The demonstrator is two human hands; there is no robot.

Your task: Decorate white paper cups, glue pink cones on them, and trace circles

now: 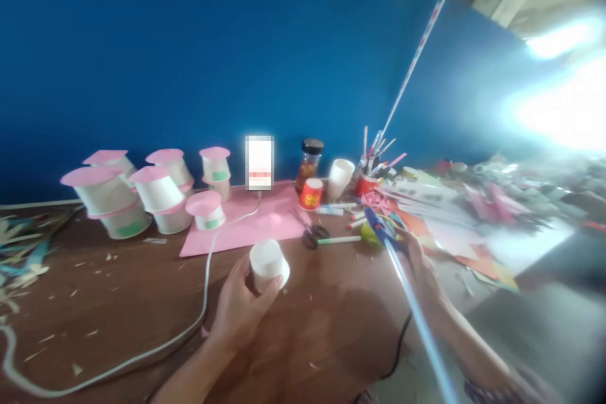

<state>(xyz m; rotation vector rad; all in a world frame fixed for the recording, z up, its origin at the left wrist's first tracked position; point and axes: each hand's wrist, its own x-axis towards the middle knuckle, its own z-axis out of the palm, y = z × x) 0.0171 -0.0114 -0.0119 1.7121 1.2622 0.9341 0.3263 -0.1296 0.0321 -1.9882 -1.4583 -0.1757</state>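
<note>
Left hand (239, 300): grip wrapped round a white paper cup (266, 265), thumb on the near right side, cup tilted. Whether base or mouth faces up, cannot tell. Cup is over the desk (331, 334), just nearer than the pink sheet (279, 205).

Right hand (421, 262): grip appears closed on a blue glue gun (376, 224), fingers partly hidden and blurred. Long clear glue stick (416, 309) runs back from it toward the near right; black cord (402, 344) hangs below.

Handling, my judgement: hold the cup by its side, lightly enough not to dent it; fingertips well away from the nozzle. Turn the cup rather than the gun. Thin, even bead. Mind the long stick against the right forearm, and the cord.

Farther out: scissors (315, 237) and green marker (338, 240) between the hands, beyond them. White cable (206, 287) to the left, crossing the pink sheet. Far left, cups with pink discs (165, 199), most stacked in pairs. Far right, loose paper (440, 214).
</note>
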